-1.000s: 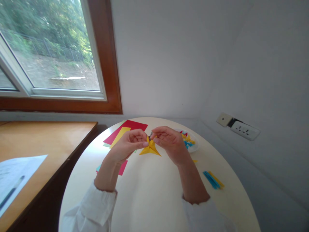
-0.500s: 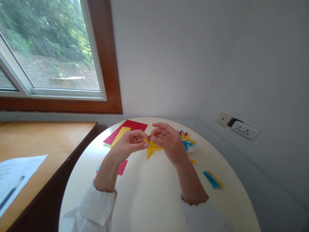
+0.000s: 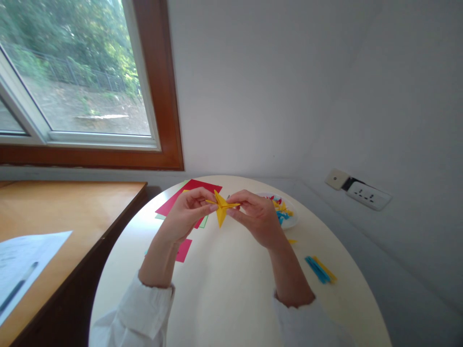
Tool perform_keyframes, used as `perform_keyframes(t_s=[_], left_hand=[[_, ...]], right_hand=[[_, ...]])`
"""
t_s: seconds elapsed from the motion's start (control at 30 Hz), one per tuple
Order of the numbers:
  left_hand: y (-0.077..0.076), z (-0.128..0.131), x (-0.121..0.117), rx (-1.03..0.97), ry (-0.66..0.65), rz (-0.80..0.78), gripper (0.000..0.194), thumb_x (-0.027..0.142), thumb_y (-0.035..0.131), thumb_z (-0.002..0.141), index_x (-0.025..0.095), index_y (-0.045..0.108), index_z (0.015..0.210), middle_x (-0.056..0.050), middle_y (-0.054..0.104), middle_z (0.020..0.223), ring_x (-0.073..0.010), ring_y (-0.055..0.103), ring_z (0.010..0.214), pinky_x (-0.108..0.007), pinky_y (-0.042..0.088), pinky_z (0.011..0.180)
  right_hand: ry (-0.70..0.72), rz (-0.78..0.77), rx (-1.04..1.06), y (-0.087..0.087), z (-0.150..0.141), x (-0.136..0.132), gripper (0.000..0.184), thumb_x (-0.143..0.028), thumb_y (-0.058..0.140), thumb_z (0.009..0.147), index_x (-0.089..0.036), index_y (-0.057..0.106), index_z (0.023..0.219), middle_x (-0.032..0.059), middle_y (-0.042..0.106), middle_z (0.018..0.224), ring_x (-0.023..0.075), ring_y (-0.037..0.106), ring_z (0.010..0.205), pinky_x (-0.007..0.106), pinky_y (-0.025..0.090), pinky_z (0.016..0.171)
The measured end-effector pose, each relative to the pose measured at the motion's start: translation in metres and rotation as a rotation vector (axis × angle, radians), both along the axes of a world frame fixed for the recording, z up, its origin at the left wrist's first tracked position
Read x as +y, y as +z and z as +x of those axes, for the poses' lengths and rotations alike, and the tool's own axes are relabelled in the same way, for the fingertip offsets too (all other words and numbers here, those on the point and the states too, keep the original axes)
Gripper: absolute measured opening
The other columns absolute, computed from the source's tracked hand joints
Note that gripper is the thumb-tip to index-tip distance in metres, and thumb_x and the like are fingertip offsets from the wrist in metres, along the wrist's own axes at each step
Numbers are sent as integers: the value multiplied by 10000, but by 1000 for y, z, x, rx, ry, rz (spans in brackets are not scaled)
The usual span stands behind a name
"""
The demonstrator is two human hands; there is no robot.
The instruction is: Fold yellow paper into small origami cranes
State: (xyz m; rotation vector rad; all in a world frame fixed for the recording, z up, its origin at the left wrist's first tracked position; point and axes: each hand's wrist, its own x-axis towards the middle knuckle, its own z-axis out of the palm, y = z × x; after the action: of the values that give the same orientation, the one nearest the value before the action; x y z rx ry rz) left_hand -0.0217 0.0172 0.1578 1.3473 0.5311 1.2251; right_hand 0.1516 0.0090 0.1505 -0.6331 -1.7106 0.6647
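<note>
A yellow folded-paper figure (image 3: 221, 206) with several pointed arms is held above the table between my two hands. My left hand (image 3: 190, 212) pinches its left point between thumb and fingers. On the other side, my right hand (image 3: 258, 217) is closed on the right point. One point sticks up and another hangs down between the hands. Behind my right hand stands a white plate (image 3: 293, 222) with small red, yellow and blue folded-paper pieces on it. Part of the plate is hidden by that hand.
Red paper sheets (image 3: 173, 201) lie with green ones at the back left of the round white table (image 3: 224, 299). Pink paper (image 3: 184, 250) is by my left wrist. Blue folded strips (image 3: 317, 270) and yellow ones lie at right. A wooden desk (image 3: 104, 202) adjoins at left.
The yellow paper figure has turned and risen slightly, so its points now spread up, down and sideways. My right hand's fingers have closed in on its right point.
</note>
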Motion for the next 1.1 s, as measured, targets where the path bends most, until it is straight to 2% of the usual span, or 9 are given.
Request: perform_keyframes(t_s=[0.13,0.27,0.37,0.63,0.83,1.1], left_hand=[[0,1,0,38,55,48,103,199,747,640,184,665,701,14,624,691,-87,554,663,-195,435,618],[1,1,-2,169,177,75,115,233,744,639,179,679,718,5,627,675,-85,530,611,-192,416,549],[4,2,-6,218,240,112,121,243,738,638,174,677,717,-5,640,702,-109,557,655,-215,442,585],[12,5,-13,286,337,230,81,228,714,646,169,661,663,-19,647,706,-163,594,739,-290,480,694],[8,4,-10,327,377,276,19,197,676,672,180,667,675,-14,653,710,-155,592,734,-292,471,703],[4,6,-8,358,431,273,71,227,677,666,176,664,715,-26,648,743,-172,590,765,-313,474,718]], right_hand=[[-81,6,-35,1,-2,-2,58,-187,627,754,-218,653,795,8,673,790,135,589,728,266,463,658],[-127,18,-37,2,-3,-2,39,-202,621,756,-206,649,782,14,673,772,137,585,703,268,468,646],[-145,29,-42,1,-4,-2,38,-216,620,759,-204,645,784,19,666,763,141,577,694,273,464,637],[-165,71,-59,1,-5,-2,30,-208,607,774,-212,629,795,23,653,788,151,573,731,288,456,665],[-184,100,-88,2,-6,-3,33,-199,613,775,-213,623,803,17,653,800,146,570,751,282,448,678],[-245,123,-123,2,-8,-3,36,-182,594,784,-212,609,772,15,631,768,151,565,731,283,445,667]])
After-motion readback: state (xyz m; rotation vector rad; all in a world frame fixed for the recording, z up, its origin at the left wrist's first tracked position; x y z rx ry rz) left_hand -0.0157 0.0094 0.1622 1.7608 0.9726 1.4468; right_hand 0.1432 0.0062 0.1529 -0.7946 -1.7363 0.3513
